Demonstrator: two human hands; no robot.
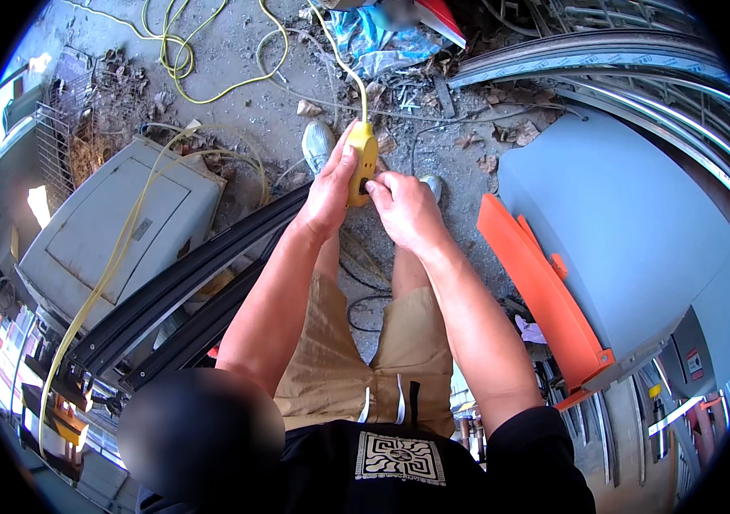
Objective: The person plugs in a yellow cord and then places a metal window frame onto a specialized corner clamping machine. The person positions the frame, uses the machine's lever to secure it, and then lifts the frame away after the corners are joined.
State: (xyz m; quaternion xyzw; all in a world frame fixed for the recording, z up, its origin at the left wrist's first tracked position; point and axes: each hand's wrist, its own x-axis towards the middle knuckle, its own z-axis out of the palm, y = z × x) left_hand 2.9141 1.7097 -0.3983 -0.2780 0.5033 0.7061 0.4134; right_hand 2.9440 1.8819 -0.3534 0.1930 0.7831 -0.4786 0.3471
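My left hand (pixel 331 193) is closed around a yellow power strip (pixel 366 152), its thumb along the side and the socket face turned toward my right hand. A yellow cord (pixel 356 81) runs from the strip's far end. The fingers of my right hand (pixel 409 212) are pinched at a small black plug (pixel 365 186) near the strip's closer end. The plug lies against the sockets; the fingers partly hide it, and I cannot tell how far it is inserted.
Long black metal profiles (pixel 202 261) lie to the left, beside a grey cabinet (pixel 112 231). At right stands a large grey-blue machine cover (pixel 631 206) with an orange bracket (pixel 536 291). Yellow cable loops (pixel 178 64), a blue plastic bag (pixel 373 43) and leaves lie on the floor.
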